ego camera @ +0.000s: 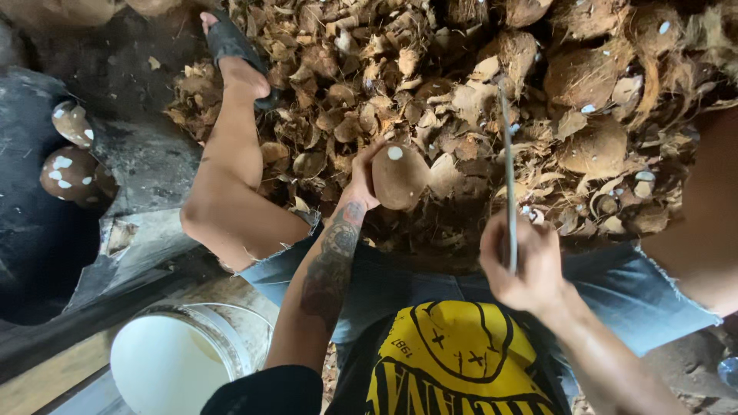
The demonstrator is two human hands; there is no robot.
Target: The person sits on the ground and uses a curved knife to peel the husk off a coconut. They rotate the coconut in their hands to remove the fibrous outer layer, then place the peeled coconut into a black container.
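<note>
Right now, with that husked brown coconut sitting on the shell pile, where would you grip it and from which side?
Grip the round brown coconut across its widest middle, from its left side, where the left hand already cups it. The long blade in the right hand stands to its right; its white-chipped top faces up.

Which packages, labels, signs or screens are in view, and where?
No packages, signs or screens.
Only printed surface: the shirt print, bottom centre on the black shirt: round yellow graphic with black line drawing.
Nearest container: white bucket, bottom left, round, unlabelled.
Left hand holds a brown coconut; right hand holds a blade.
</note>
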